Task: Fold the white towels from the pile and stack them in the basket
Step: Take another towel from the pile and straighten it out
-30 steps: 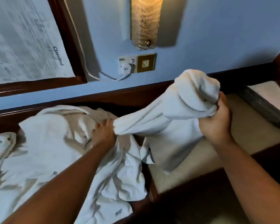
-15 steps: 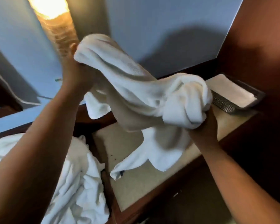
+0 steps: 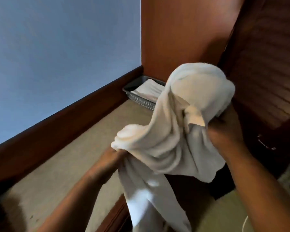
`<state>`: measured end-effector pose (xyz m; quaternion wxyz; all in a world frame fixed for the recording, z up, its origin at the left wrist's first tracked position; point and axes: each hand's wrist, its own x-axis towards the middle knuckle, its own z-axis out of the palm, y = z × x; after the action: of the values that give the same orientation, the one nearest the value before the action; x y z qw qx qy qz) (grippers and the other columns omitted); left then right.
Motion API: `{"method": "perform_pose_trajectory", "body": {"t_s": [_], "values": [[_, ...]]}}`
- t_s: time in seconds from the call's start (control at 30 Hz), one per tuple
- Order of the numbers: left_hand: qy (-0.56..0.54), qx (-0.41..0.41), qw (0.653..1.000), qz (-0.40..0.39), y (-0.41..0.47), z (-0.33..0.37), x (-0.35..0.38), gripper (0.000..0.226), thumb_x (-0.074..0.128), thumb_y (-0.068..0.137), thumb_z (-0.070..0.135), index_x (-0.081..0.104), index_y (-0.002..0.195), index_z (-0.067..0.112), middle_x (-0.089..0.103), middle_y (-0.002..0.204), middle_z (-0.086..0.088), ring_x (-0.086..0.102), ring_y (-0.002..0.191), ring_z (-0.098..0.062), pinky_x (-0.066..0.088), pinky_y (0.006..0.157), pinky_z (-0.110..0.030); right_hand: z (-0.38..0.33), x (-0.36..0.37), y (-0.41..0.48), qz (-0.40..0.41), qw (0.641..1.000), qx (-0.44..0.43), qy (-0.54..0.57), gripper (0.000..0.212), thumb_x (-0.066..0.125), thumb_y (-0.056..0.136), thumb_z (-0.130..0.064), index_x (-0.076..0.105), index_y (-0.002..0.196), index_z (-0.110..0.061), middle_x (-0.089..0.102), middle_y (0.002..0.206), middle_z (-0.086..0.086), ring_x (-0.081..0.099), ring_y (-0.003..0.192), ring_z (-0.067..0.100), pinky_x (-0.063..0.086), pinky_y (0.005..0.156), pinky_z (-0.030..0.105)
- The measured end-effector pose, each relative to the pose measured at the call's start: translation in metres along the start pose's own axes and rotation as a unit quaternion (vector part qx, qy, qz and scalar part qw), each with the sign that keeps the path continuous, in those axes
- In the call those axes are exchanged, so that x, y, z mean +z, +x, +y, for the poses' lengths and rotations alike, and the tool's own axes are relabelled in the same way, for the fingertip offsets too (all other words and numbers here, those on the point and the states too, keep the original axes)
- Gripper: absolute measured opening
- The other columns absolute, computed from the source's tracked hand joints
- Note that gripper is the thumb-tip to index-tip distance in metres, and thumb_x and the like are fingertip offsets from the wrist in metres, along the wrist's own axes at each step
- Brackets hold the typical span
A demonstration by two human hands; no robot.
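So, at that point you had the crumpled white terry towel (image 3: 171, 141) up in the air between both hands, nowhere near folded yet. Your left hand (image 3: 113, 155) sat low and close to you, fingers clamped on a bunched edge. Your right hand (image 3: 224, 136) was higher and further out, tucked under the big hump of cloth. It looked clamped on the towel too, though the fingers themselves were hidden and blurry.

That put the towel's long axis on a slant, from up by the right hand down to the left one, with a loose tail hanging below. The grey mesh basket (image 3: 141, 102), with folded white towels (image 3: 151, 90) in it, sat at the far end of the beige surface (image 3: 74, 156), beyond the towel and nearer your right hand. I'd guess you needed to find the corners and spread it flat on that surface first.
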<state>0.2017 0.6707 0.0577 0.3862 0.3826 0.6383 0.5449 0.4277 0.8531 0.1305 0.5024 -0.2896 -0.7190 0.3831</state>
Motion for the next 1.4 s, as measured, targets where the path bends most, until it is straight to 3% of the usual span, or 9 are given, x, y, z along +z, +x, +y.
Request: {"method": "perform_pose_trajectory", "body": {"t_s": [0.17,0.3,0.47,0.7,0.9,0.93,1.07,1.2,1.4], "values": [[0.035,-0.041,0.986,-0.157,0.008,-0.024,0.052,0.053,0.069,0.08,0.029,0.056,0.132,0.03,0.067,0.128,0.018,0.061,0.123,-0.005,0.049,0.104,-0.028,0.027,-0.029,-0.008,-0.038,0.985,0.141,0.095,0.025,0.061,0.099,-0.019,0.071,0.106,-0.04,0.074,0.104,-0.018,0.069,0.102,0.003,0.053,0.083,0.021],[0.133,-0.015,0.955,-0.264,0.037,-0.017,0.084,0.043,0.052,0.102,0.017,0.046,0.143,0.027,0.055,0.146,0.012,0.044,0.14,-0.008,0.037,0.114,-0.03,0.043,-0.027,-0.002,-0.064,0.963,0.228,0.129,0.018,0.055,0.098,-0.021,0.068,0.111,-0.02,0.077,0.097,-0.007,0.073,0.092,0.01,0.056,0.072,0.024],[-0.138,-0.004,0.951,-0.277,0.09,0.014,0.105,0.082,0.058,0.079,0.006,0.028,0.156,0.013,0.044,0.152,-0.019,0.043,0.14,-0.039,0.036,0.114,-0.057,0.074,-0.016,0.026,-0.043,0.939,0.288,0.182,0.028,0.059,0.089,-0.035,0.068,0.113,-0.023,0.076,0.105,0.0,0.072,0.101,0.02,0.059,0.083,0.038],[-0.036,0.082,0.996,-0.005,0.202,0.056,0.147,0.036,0.068,0.093,0.039,0.061,0.127,0.031,0.071,0.119,0.009,0.066,0.114,-0.012,0.054,0.099,-0.04,0.125,0.01,0.111,0.002,0.949,0.276,0.156,0.061,0.078,0.062,-0.046,0.056,0.116,-0.028,0.071,0.11,0.0,0.07,0.099,0.02,0.059,0.084,0.038],[-0.057,0.011,0.986,0.159,0.257,0.099,0.161,0.014,0.052,0.096,0.052,0.063,0.099,0.044,0.074,0.095,0.019,0.069,0.094,-0.003,0.056,0.089,-0.033,0.141,0.006,0.177,0.061,0.996,0.034,-0.059,0.023,0.07,0.086,-0.018,0.055,0.09,-0.034,0.057,0.102,0.001,0.057,0.092,-0.001,0.045,0.083,0.017],[-0.064,0.001,0.983,0.175,0.262,0.105,0.162,0.016,0.05,0.097,0.054,0.061,0.097,0.043,0.073,0.095,0.015,0.069,0.096,-0.008,0.055,0.088,-0.034,0.139,0.006,0.185,0.038,0.999,0.003,-0.038,0.008,0.063,0.092,-0.027,0.057,0.087,-0.029,0.059,0.097,0.002,0.058,0.09,-0.001,0.045,0.081,0.017],[-0.088,0.002,0.963,0.256,0.27,0.117,0.162,0.024,0.046,0.101,0.049,0.064,0.104,0.035,0.073,0.103,0.005,0.068,0.101,-0.014,0.055,0.095,-0.044,0.149,0.013,0.201,-0.137,0.99,-0.036,0.026,0.053,0.05,0.092,-0.063,0.065,0.101,-0.014,0.06,0.104,0.001,0.061,0.1,0.014,0.049,0.087,0.028],[-0.07,0.012,0.941,0.33,0.244,0.109,0.165,0.024,0.043,0.103,0.043,0.059,0.121,0.039,0.067,0.113,0.017,0.062,0.105,0.0,0.052,0.093,-0.029,0.175,0.027,0.211,-0.166,0.981,-0.098,0.003,0.026,0.052,0.09,-0.028,0.066,0.096,-0.007,0.062,0.098,0.005,0.061,0.092,0.015,0.047,0.084,0.018],[0.179,0.04,0.891,0.415,0.169,0.078,0.201,0.035,0.042,0.099,0.04,0.046,0.132,0.049,0.05,0.123,0.028,0.049,0.114,0.007,0.036,0.095,-0.007,0.168,0.008,0.207,-0.257,0.951,-0.118,0.123,0.022,0.044,0.095,-0.036,0.058,0.088,-0.021,0.056,0.069,-0.014,0.053,0.069,-0.006,0.041,0.066,0.013]]}}
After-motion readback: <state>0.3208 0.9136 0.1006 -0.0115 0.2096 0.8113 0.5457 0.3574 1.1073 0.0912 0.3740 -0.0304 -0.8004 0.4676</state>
